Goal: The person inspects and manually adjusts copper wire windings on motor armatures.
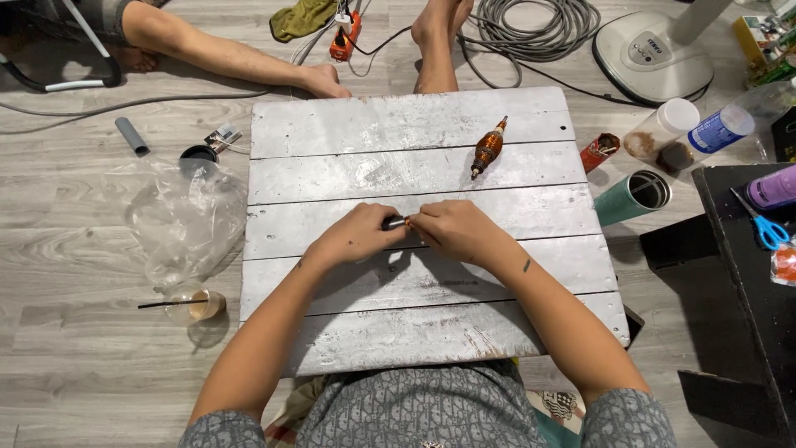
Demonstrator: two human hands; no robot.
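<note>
Both hands pinch one small dark part (395,222) lying sideways — left hand (358,236) at nine o'clock, right hand (454,231) at three.

Bare planks of the white board (414,332) lie open around both hands. A copper-wound rotor (487,148) sits beyond them; cups (634,197) crowd its right edge.

Blue-labelled bottle (720,130) beside white-capped jar (661,128)
</note>
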